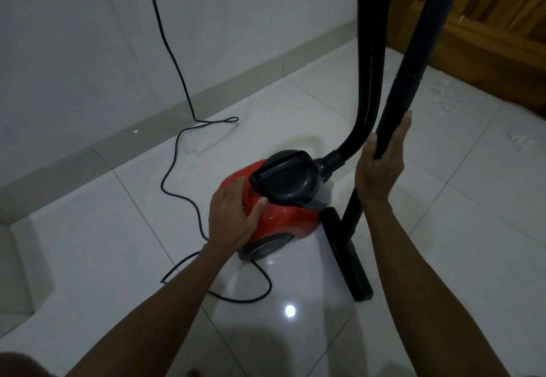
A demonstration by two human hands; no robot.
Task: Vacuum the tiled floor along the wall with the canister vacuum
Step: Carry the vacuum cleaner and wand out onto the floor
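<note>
I see the red canister vacuum [283, 214] sitting on the glossy white tiled floor [458, 243] near the middle of the view, its dark grey handle [283, 175] on top. My left hand [233, 217] lies flat on the red body, palm down, fingers spread over the shell and thumb against the side; it presses rather than grips anything. My right hand [381, 166] wraps loosely around the black wand [410, 87], thumb on the near side and fingers along the far side, holding the tube nearly upright. The wand runs down to the black floor head [351, 261], which lies flat on the tiles just right of the canister. The ribbed black hose [369, 66] rises from the canister's far end, beside the wand. A black power cord [177, 152] trails in loops across the floor on the left and climbs the white wall [74, 51]. A wooden door [496, 22] stands at far right.
</note>
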